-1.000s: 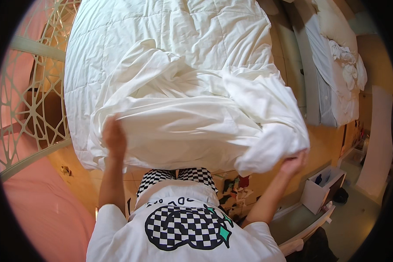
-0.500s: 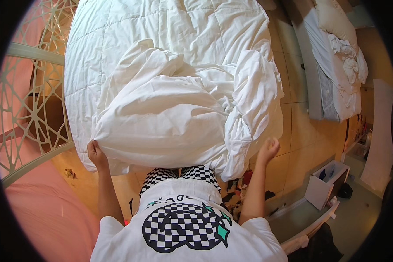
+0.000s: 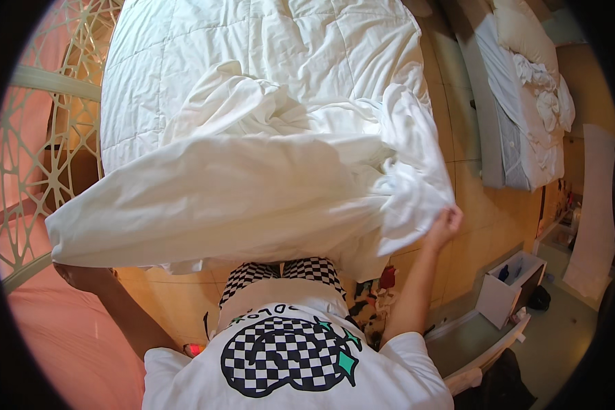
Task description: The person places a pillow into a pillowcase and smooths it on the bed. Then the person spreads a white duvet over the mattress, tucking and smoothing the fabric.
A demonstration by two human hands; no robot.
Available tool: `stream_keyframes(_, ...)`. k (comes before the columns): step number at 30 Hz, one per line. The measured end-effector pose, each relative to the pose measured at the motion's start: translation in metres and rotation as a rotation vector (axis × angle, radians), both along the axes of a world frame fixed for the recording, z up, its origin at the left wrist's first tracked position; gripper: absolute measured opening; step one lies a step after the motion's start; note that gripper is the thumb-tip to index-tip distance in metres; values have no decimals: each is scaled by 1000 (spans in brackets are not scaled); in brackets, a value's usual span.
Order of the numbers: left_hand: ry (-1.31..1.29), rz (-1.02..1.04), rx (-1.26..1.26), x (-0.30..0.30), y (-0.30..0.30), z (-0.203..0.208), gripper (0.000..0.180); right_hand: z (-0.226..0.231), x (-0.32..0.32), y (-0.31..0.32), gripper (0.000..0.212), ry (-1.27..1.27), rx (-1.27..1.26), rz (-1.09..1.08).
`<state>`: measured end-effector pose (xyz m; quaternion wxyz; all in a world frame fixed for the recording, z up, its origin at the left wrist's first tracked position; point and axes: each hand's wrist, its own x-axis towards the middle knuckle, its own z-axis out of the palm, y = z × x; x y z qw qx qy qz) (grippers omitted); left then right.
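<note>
A white sheet (image 3: 253,198) is stretched wide across the foot of a bed covered by a quilted white duvet (image 3: 253,61). My left hand (image 3: 82,275) grips the sheet's left corner low at the left, mostly hidden under the cloth. My right hand (image 3: 445,225) pinches the bunched right corner at the bed's right side. Both arms are spread far apart, and the sheet hangs taut between them above my checkered trousers and white printed shirt.
A pale lattice screen (image 3: 27,143) stands at the left. A second bed with rumpled white linen (image 3: 533,102) lies at the upper right. A white open box (image 3: 509,290) with small items sits on the tan tiled floor at the right.
My hands have moved apart, the left out to the left and the right up and right. The sheet, bunched before, is now spread wide and lifted over the bed's foot.
</note>
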<state>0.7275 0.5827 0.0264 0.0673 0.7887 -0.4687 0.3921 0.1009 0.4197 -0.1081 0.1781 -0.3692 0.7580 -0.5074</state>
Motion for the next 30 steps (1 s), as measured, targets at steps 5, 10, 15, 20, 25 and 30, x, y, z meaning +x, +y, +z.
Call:
stream_keyframes(5,1187,-61,-860,34,-6,-46,23,3,-45,16,8,-202,-32,-42)
stream_keyframes(10,855,-121,-271,-16,-33,-98,22,-19,1,22,19,549,133,53)
stream_keyframes(15,900,-609,310,-197,-102,-133,37,-38,113,15,24,109,173,630)
stream_keyframes(20,751,-680,734,-252,-131,-179,38,-85,176,18,21,776,192,944)
stream_keyframes(25,754,-827,517,-232,-125,-184,24,-79,161,22,21,554,92,897)
stream_keyframes(30,655,-929,168,-216,-96,-74,33,28,158,34,23,443,-267,917)
